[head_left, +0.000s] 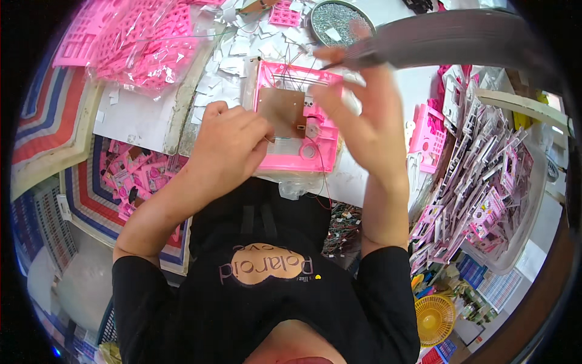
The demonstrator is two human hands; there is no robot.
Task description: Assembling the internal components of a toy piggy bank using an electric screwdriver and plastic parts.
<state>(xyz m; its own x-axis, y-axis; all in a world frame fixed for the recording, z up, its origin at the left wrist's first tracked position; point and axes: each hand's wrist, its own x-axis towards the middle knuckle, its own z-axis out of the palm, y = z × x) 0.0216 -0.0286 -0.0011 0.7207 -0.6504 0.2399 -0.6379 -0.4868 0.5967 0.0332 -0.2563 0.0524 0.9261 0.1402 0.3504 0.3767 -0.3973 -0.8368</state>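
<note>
A pink plastic casing [315,159] lies before me on the white worktable, with thin wires rising from its far side. Over its left half is a brown square board [280,109], slightly blurred. My left hand [233,142] is at the casing's left edge, fingers curled and pinched by the board's lower corner; what they grip is hidden. My right hand [379,115] is above the casing's right side, smeared by motion, thumb apart from the fingers. A blurred long dark tool [442,39] crosses in front of its fingers; whether they grip it cannot be told.
White paper pieces [233,65] litter the table beyond the casing, near a round tray of small metal parts [332,21]. Bagged pink grilles [148,51] lie far left. A tub [521,224] heaped with pink-and-white panels stands right, beside another pink casing [429,136].
</note>
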